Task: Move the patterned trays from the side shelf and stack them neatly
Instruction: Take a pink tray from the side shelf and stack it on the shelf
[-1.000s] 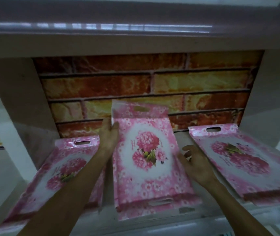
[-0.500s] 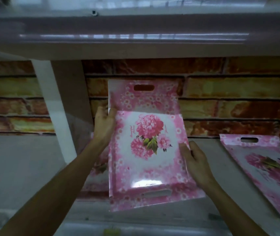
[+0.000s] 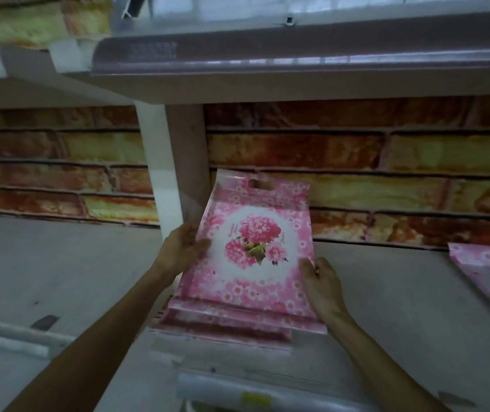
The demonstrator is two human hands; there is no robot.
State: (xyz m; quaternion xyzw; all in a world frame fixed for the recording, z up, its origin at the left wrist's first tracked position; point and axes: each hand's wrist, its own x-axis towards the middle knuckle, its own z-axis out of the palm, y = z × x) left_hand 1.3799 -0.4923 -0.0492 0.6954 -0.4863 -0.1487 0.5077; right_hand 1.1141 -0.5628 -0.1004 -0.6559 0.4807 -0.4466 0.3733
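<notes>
— Head view: swung left and down since half a second ago, so the shelf post (image 3: 175,173) now sits mid-frame; held tray (image 3: 252,254) tipped further toward the post.

— Still gripped from both sides?

— Yes. Left hand (image 3: 182,248) clamped on the left edge, thumb over the rim, fingers hidden behind. Right hand (image 3: 322,285) pinching the lower right edge (fingertips partly tucked under).

— Where exactly?

— Raised above the shelf surface (image 3: 59,278), leaning back toward the brick-pattern wall (image 3: 327,150), handle slot up. More pink trays (image 3: 228,325) directly beneath, mostly covered; count impossible to tell.

— Anything else?

— Another tray (image 3: 487,272) well apart at the right, cut off by the frame edge. Clear roll (image 3: 255,394) at the bottom, blurred, label unreadable. Dark scrap on the shelf at left, too dim to identify.
</notes>
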